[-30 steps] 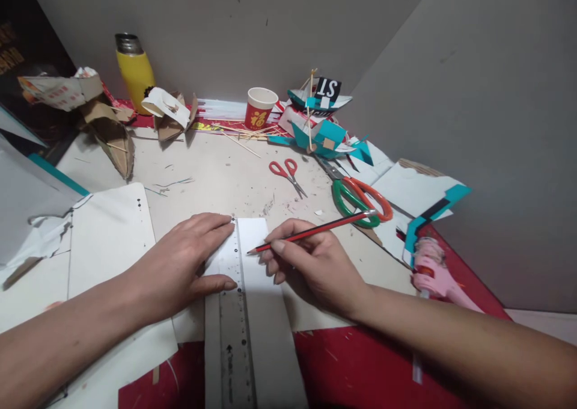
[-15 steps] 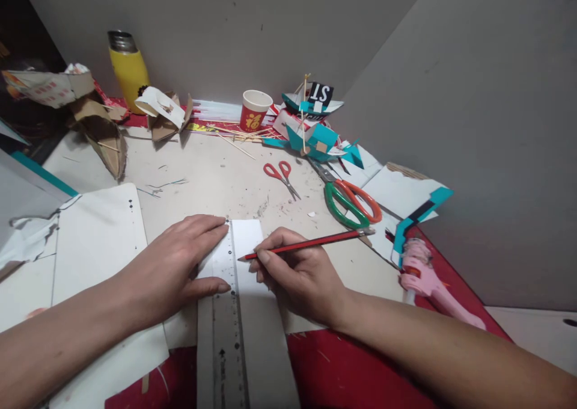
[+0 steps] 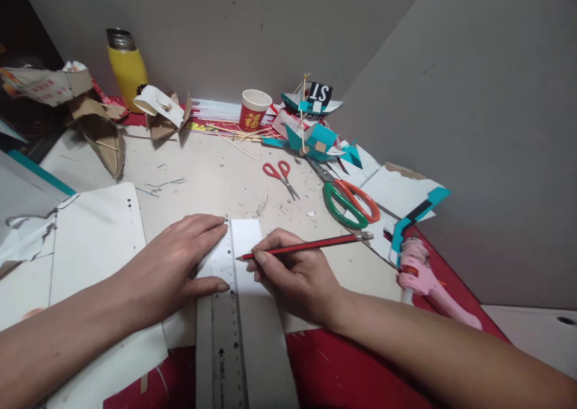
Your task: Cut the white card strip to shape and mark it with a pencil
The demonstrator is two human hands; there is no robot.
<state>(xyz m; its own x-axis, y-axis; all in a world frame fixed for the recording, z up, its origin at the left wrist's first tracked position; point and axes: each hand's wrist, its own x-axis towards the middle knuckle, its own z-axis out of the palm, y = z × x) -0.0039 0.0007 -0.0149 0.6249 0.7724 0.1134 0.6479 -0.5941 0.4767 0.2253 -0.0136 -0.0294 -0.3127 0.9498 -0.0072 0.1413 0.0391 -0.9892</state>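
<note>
A clear ruler (image 3: 228, 337) lies lengthwise on a long white card strip (image 3: 261, 349). My left hand (image 3: 180, 264) rests over the ruler's upper left side, thumb and fingers apart, pressing it against the strip. In my right hand (image 3: 293, 273) is a red and black pencil (image 3: 311, 244), pinched near its point. The pencil tip meets the strip at the ruler's right edge. Small red-handled scissors (image 3: 282, 177) lie beyond the hands, and larger scissors with green and orange handles (image 3: 351, 204) are to the right.
A yellow bottle (image 3: 127, 75), cardboard pieces (image 3: 101, 132), a red paper cup (image 3: 255, 111) and teal paper boats (image 3: 315, 138) stand at the back. A pink glue gun (image 3: 421, 276) lies at right. Large white card (image 3: 99, 240) covers the left side.
The view has shifted very slightly. Both hands, the ruler and the pencil keep nearly the same places relative to one another.
</note>
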